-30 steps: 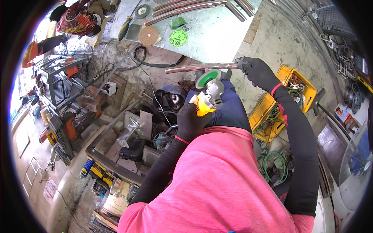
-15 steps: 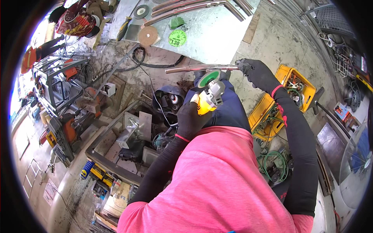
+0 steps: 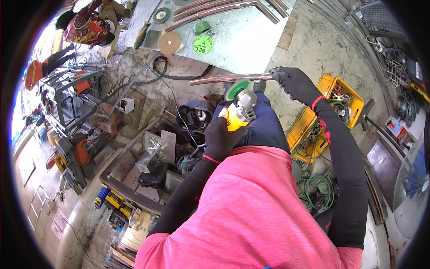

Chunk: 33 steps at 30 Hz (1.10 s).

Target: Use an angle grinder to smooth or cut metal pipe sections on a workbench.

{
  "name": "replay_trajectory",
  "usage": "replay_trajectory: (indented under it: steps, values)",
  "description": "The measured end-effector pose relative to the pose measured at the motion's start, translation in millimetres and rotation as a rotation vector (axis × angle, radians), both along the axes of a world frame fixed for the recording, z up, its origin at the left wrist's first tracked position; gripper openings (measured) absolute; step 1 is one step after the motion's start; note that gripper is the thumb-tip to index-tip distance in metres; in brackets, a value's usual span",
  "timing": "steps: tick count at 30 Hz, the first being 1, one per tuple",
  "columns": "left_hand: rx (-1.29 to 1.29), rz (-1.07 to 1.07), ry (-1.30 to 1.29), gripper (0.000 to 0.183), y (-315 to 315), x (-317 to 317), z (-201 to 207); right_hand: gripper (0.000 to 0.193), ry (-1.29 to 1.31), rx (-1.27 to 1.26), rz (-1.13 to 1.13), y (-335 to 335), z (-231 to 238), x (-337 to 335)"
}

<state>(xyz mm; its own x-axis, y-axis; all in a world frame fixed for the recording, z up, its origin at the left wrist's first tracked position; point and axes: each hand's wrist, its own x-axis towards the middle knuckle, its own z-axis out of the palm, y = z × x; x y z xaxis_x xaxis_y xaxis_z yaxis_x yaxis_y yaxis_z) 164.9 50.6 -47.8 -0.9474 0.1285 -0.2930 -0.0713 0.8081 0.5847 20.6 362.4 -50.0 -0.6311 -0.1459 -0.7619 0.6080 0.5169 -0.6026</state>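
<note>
In a dark glove, my left hand (image 3: 221, 138) is wrapped round the yellow body of an angle grinder (image 3: 238, 115). A green disc (image 3: 237, 90) is fitted at the grinder's head. My right hand (image 3: 295, 84), gloved too, grips the right end of a shiny metal tube (image 3: 230, 78). The tube lies level across my front, its left end free. The disc's upper edge is close below the tube; whether they touch I cannot tell.
A metal-topped table (image 3: 251, 40) ahead carries more tubes (image 3: 210, 15), a brown disc (image 3: 169, 42) and a screwdriver (image 3: 142, 34). Yellow crates (image 3: 309, 139) stand at right, a metal-framed bin (image 3: 121, 172) at left. Another person (image 3: 89, 29) crouches at far left.
The grinder and its disc have shifted very slightly left. My right hand and the tube stay nearly in place.
</note>
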Motion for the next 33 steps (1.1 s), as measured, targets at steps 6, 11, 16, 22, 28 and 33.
replay_trajectory:
  steps: [6, 11, 16, 22, 28, 33]
  values:
    - [0.036, 0.008, 0.014, 0.077, 1.2, -2.8, 1.7, 0.037, -0.05, 0.017, -0.019, -3.5, 7.1, -2.6]
    - [0.058, 0.005, 0.001, 0.078, 4.4, -4.7, 5.4, 0.036, -0.037, 0.017, -0.011, -3.0, 7.5, -2.4]
    - [0.053, 0.004, 0.007, 0.078, 2.3, -4.2, 4.2, 0.037, -0.053, 0.031, -0.015, -5.2, 8.7, -3.1]
    - [0.037, -0.023, 0.007, 0.078, 0.6, -1.3, -2.3, 0.038, -0.051, 0.018, -0.001, -4.8, 9.8, -3.1]
    - [0.055, 0.017, 0.025, 0.075, -5.3, 4.5, -2.5, 0.037, -0.015, -0.006, -0.031, -2.8, -1.4, 1.7]
    - [0.016, 0.024, -0.003, 0.075, -3.0, 2.8, -0.4, 0.036, -0.016, -0.015, -0.02, -2.4, 0.8, 1.5]
